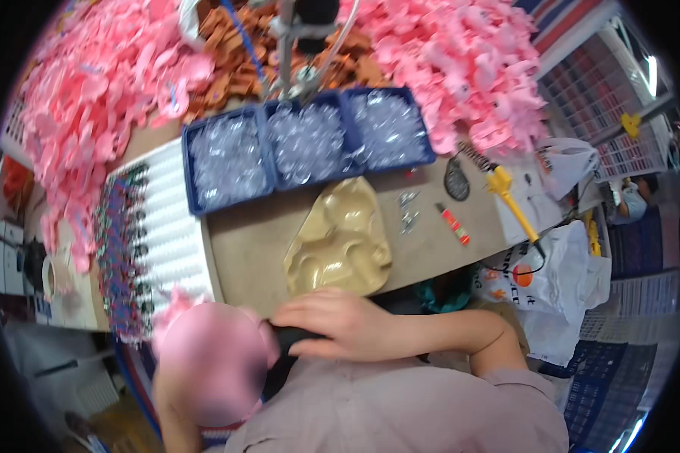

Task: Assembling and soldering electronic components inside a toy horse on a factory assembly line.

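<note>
A rounded pink plastic piece [215, 362], smeared by motion, is held up at the lower left. My left hand is mostly hidden behind it; only the wrist and forearm [175, 419] show below. To the right of that piece, my right hand [347, 321] reaches leftward in front of my body. Its fingers are stretched out, the thumb apart from them, and I see nothing clearly held between them. Just beyond the right hand lies a glossy tan moulded tray [340, 234] with rounded hollows, at the table's front edge.
Three joined blue bins [310, 143] hold clear plastic pieces. Behind them rise heaps of pink parts [461, 60] and brown parts [242, 45]. A white ribbed tray [175, 226] with wired parts stands left. A soldering iron [517, 204], red-labelled tube [455, 225] and plastic bags [551, 302] are right.
</note>
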The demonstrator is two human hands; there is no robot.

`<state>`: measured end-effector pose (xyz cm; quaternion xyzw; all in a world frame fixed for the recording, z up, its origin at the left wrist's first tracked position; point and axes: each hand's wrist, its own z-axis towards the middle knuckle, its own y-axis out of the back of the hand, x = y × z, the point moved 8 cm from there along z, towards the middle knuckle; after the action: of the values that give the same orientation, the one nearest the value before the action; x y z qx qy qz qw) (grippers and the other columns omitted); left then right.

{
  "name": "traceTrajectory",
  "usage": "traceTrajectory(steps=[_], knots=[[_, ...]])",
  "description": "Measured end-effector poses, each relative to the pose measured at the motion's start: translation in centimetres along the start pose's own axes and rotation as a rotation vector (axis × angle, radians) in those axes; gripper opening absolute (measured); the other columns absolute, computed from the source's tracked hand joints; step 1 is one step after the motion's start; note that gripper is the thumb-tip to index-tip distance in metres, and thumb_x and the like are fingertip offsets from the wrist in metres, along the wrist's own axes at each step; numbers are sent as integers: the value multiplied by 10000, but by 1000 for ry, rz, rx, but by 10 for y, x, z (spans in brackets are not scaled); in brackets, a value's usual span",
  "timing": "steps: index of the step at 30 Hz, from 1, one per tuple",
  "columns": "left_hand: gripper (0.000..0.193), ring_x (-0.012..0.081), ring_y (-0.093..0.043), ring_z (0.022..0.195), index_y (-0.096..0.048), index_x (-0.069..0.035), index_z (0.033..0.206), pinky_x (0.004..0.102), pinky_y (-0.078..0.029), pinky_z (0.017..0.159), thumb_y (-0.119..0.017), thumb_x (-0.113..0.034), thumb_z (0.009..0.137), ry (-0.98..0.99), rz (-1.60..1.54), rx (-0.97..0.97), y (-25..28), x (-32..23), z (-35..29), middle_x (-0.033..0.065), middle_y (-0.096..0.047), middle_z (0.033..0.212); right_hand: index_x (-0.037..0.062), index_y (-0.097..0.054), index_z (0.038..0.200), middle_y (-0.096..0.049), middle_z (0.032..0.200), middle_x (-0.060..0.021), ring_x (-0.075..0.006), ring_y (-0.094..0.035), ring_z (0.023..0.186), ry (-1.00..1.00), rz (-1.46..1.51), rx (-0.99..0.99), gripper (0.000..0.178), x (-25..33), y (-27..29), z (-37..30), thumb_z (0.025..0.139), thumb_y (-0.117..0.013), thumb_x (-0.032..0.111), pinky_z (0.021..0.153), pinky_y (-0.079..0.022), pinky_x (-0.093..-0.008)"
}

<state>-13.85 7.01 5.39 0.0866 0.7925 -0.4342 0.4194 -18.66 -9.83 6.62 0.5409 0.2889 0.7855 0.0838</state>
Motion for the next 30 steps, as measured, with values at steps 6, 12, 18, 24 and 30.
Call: traceTrajectory(steps=[6,12,18,24,30], knots=[[460,154,-624,809,-625,5,1062,302,-496,745,-775,-250,710,922,721,-190,155,52,-169,65,-660,941,-18,-640,865,-624,716,-17,-77,-564,685,-454,-140,-746,110,-91,189,0,874,-593,80,618,-445,-219],[525,388,-633,890,-609,-33,1130,429,-504,751,-746,-285,691,805,1497,-313,207,91,-169,241,-648,971,38,-660,1063,-680,898,-178,-350,-653,837,-843,-1122,-573,295,-234,342,73,813,-590,177,722,-501,-449],[510,213,-591,1102,-524,-60,1299,292,-453,935,-631,-350,894,468,994,412,24,-17,-37,134,-620,1196,26,-441,1323,-615,1098,-272,-415,-601,1031,-395,-1002,-362,731,-261,366,64,690,-746,229,900,-478,-440],[305,365,-610,933,-605,-47,1056,436,-501,795,-621,-177,781,-591,2007,-185,30,-170,236,169,-637,984,4,-543,1169,-621,1018,-286,-402,-629,928,-734,-1112,-333,475,-269,418,49,769,-643,239,797,-506,-476],[265,223,-587,1036,-602,-230,1120,371,-479,799,-521,-165,876,-645,2455,-379,94,-152,387,22,-598,1106,44,-516,1233,-628,1096,-232,-383,-629,968,-729,-1201,-722,505,-192,367,109,814,-620,305,833,-491,-468]])
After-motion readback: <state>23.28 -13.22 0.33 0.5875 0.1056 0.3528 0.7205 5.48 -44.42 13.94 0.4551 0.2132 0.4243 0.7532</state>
